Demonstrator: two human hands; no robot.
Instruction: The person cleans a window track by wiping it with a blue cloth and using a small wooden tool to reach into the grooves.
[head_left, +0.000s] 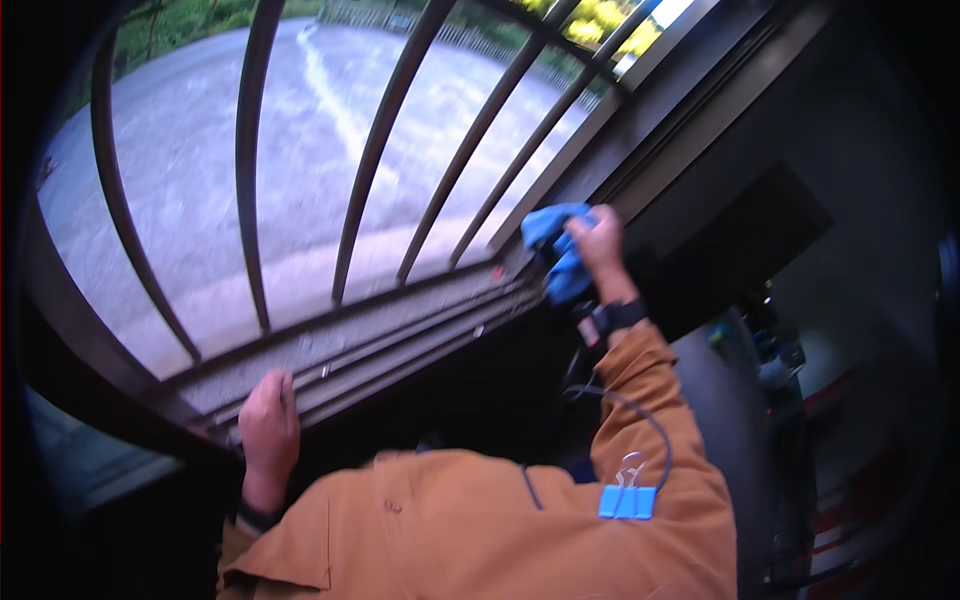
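Note:
A crumpled blue cloth (564, 251) is in my right hand (600, 238), at the lower right corner of the window frame. Below that corner, the sliding-window track (405, 341) runs down to the left, with parallel metal rails. My left hand (271, 416) rests on the track's near left end, its fingers curled. Whether the fingers grip a rail is hidden. Dust and small bits of debris lie on the window sill (352, 337). A dark band with a device (592, 326) and a cable is on my right wrist.
Dark metal window bars (382, 150) stand just beyond the track, with paved ground (180, 172) outside. The side window jamb (675, 112) rises at the right. A blue binder clip (627, 501) holds the cable to my orange-brown jacket (450, 525). Blurred objects (776, 360) are at the right.

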